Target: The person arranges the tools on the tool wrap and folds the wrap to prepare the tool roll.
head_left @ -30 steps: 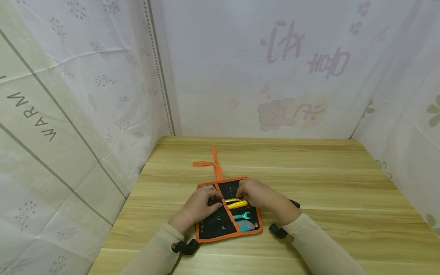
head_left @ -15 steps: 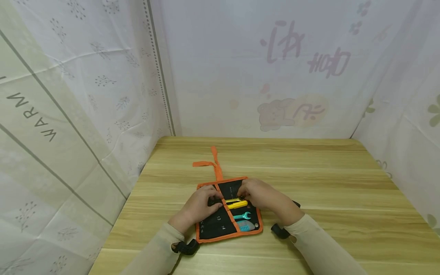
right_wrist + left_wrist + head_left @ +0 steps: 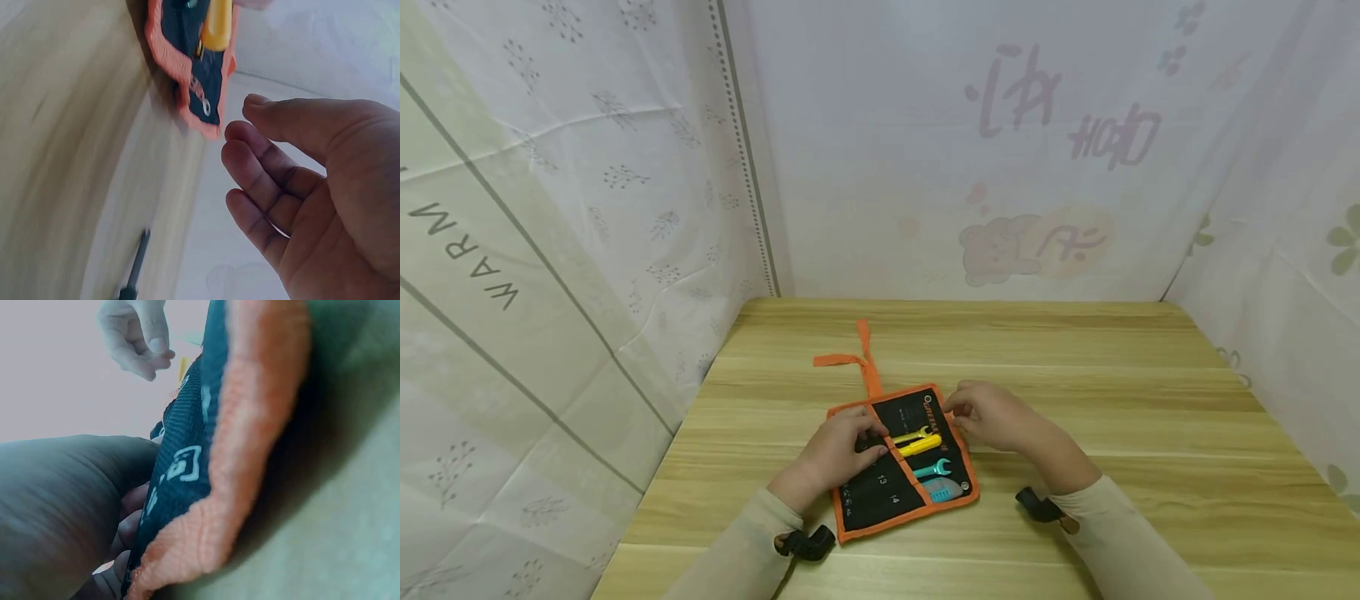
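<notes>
A black tool pouch point(image 3: 887, 504) with orange trim lies unrolled on the table. My left hand point(image 3: 835, 446) lies over its left half, thumb and curved fingers gripping at the orange pocket edge; in the left wrist view that hand point(image 3: 62, 500) covers part of the printed fabric. From the pocket stick out a yellow wrench point(image 3: 917, 434), a yellow handle point(image 3: 922, 445), a teal wrench point(image 3: 936, 468) and a grey-and-teal handle point(image 3: 943, 489). Just off the pouch's far right corner hovers my right hand point(image 3: 996, 417), fingers loosely bent, with nothing between thumb and fingers in the right wrist view.
An orange tie strap point(image 3: 868, 367) stretches from the pouch toward the back. In the right wrist view a thin dark shaft point(image 3: 138, 256), pointed like a screwdriver, lies on the wooden table point(image 3: 1112, 375). Patterned cloth point(image 3: 880, 167) hangs behind and at both sides.
My right hand has drawn back from the pouch, to the right, uncovering the orange lettering. The pouch has turned slightly, its near edge shifting toward me. My left hand has stayed in place.
</notes>
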